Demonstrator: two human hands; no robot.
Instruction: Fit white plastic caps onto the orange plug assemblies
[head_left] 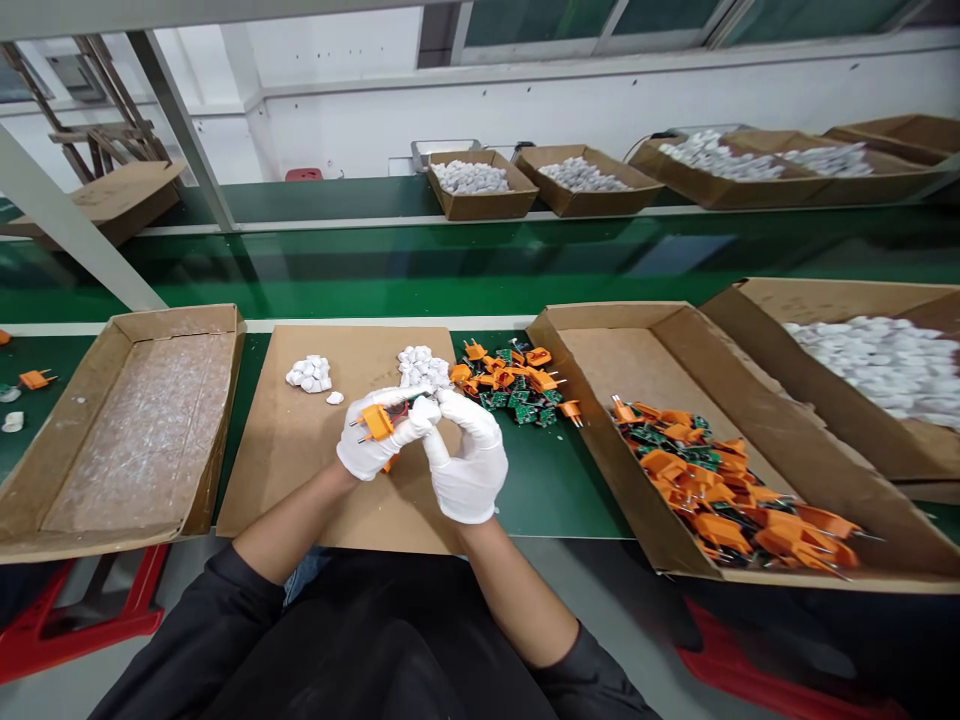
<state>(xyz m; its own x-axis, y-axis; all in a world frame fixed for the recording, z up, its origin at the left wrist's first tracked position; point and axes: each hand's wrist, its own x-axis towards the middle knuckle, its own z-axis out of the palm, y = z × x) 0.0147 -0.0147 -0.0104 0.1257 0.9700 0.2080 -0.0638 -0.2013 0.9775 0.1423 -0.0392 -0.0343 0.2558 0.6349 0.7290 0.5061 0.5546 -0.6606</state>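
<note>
My left hand (371, 440), in a white glove, is closed on an orange plug (377, 422) with metal pins pointing left and wires at its right side. My right hand (469, 455), also gloved, meets it with thumb and fingertips pinched at a small white piece (426, 408). Both hands are above a brown cardboard sheet (300, 500). Behind them lies a pile of white pieces (424, 367); a smaller white pile (308, 374) and one loose white piece (334, 398) are farther left. Part of another orange item shows below my left hand.
Orange plugs with green boards (517, 380) are heaped right of the sheet. A box (622, 490) at right holds more. Another box (217, 440) stands at left. White pieces fill a far-right box (810, 430) and boxes (480, 207) beyond the green belt (450, 265).
</note>
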